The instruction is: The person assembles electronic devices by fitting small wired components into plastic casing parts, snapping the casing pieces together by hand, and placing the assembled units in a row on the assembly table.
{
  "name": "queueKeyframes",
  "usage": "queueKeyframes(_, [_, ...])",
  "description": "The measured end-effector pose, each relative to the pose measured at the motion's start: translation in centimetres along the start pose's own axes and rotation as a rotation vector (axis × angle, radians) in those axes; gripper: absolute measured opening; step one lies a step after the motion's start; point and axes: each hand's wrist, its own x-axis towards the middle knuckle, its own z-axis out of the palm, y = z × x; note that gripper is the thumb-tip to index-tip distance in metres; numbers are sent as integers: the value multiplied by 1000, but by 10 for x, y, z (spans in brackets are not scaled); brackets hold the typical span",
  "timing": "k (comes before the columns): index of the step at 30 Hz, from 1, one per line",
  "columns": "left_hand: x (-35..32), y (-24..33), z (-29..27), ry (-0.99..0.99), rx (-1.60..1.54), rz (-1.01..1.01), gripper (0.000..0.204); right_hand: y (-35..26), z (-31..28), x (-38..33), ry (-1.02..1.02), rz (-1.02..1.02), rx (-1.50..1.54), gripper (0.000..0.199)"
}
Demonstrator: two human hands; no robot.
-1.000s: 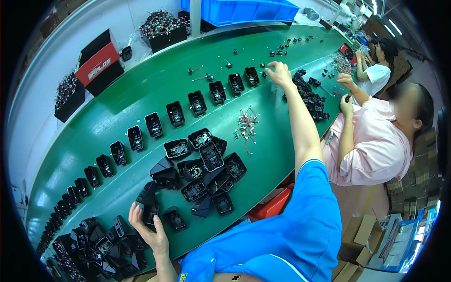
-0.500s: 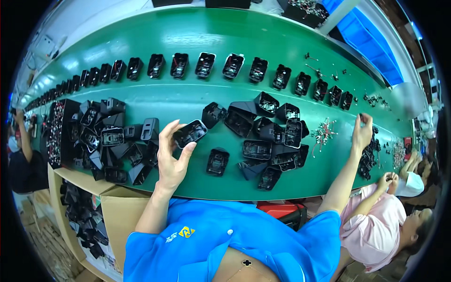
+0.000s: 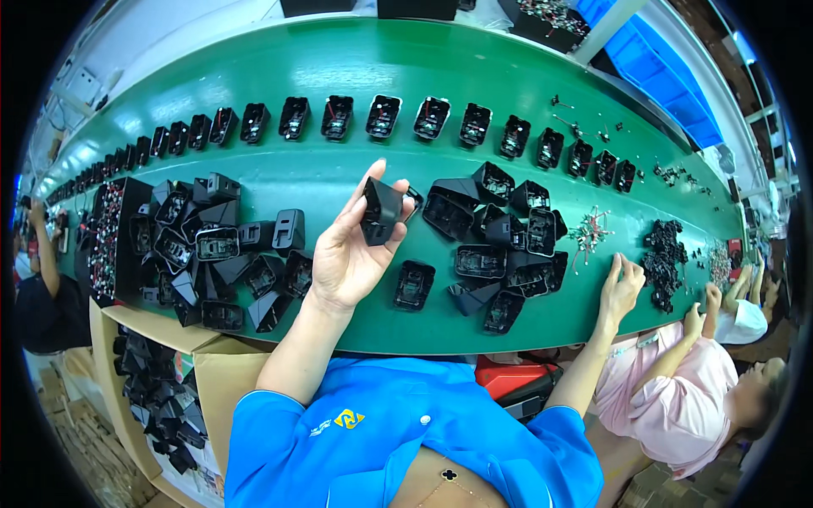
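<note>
My left hand [image 3: 347,254] grips a black plastic housing [image 3: 382,212] above the middle of the green table, turned so its side wall shows. Behind its fingertips another black housing is partly hidden. My right hand [image 3: 622,292] is low over the table, its fingers drawn together; whatever they hold, if anything, is too small to make out. Just right of it lies a heap of small black parts [image 3: 667,262], and beyond its fingertips a bunch of thin wires [image 3: 590,233]. Between my hands are a single open housing [image 3: 414,285] and a pile of housings [image 3: 508,245].
A long row of open housings [image 3: 384,116] runs across the green table [image 3: 296,68]. More housings [image 3: 217,243] are heaped at left, beside a black bin of wired parts [image 3: 104,224]. A cardboard box [image 3: 229,381] of housings stands below. At right sits a co-worker in pink [image 3: 669,402].
My left hand has moved right and tipped the housing from its open face onto its side. My right hand has come nearer to me and left, away from the black-parts heap.
</note>
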Motion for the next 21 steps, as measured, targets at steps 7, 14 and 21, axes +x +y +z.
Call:
queueKeyframes(7, [21,0,0,-134,-74,-119,48,2,-5,-11,-43,82,180,16])
queueKeyframes(14, [30,-2,-16,-257,-74,-185,45,0,-4,-15,-10,154,318,12])
queueKeyframes(21, [27,0,-29,-260,-36,-202,46,-81,-46,10,98,134,677,9])
